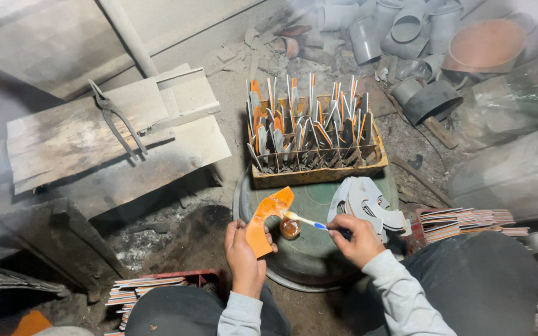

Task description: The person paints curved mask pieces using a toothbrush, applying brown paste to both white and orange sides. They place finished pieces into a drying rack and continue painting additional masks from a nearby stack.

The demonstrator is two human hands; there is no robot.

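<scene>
Head view. Nearest the camera, the person's dark-trousered knees frame the work area; grey sleeves lead to both hands. The left hand (244, 249) has its grip clamped on a curved orange cut-out piece (268, 219), held upright over a round green tray (309, 205). The right hand (356, 236) has its grip closed around a toothbrush (306, 219), whose bristle end touches the lower edge of the orange piece, just above a small jar of amber liquid (290, 228) standing on the tray.

Progress, as judged: a slotted wooden crate (316, 140) behind the tray is largely filled with upright pieces, grey and orange faces showing, suggesting most are already coated. A heap of grey curved pieces (368, 202) lies by the right hand, apparently untreated. Flat stacked sheets (462, 221) sit to the right, another stack (138, 289) by the left knee.

Beyond: pliers (116, 118) on a worn board (94, 134); grey pipe fittings (400, 31) piled at the rear.
</scene>
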